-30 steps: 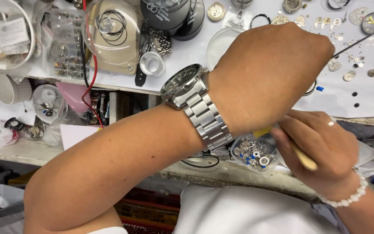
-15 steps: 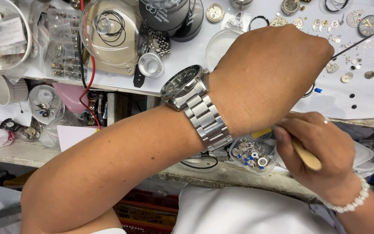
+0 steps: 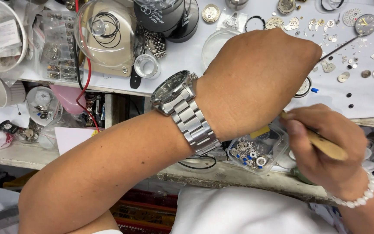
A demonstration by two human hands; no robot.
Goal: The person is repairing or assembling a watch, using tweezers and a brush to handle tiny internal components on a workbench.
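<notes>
My left hand (image 3: pixel 256 82) is raised in front of me, back of the hand up, fingers curled under so I cannot tell whether they grip anything. On that wrist sits the steel wristwatch (image 3: pixel 182 102) — dark dial, dark bezel, brushed link bracelet running down across the wrist. Everything else I place from that watch.

To the right of the watch and lower, my right hand (image 3: pixel 325 151) is clenched around a wooden-handled tool (image 3: pixel 321 143); thumb and fingers pinch the pale handle, whose blunt end sticks out toward my right wrist, where a white bead bracelet (image 3: pixel 360 197) sits. The working tip is hidden behind my fingers and the left hand, so I cannot say what it touches.

Just below and right of the watch bracelet, partly under my left hand, lies a clear plastic box (image 3: pixel 256 151) of small watch parts, some with blue bits — it rests at the bench edge. Above and left of the watch stands a small metal ring-shaped cup (image 3: pixel 147 66), and farther up-left a clear dome (image 3: pixel 104 32) covers black rubber rings. A red wire (image 3: pixel 83 82) runs down the bench left of the watch. Far to the upper right, loose gears and plates (image 3: pixel 351 43) lie scattered on white paper.
</notes>
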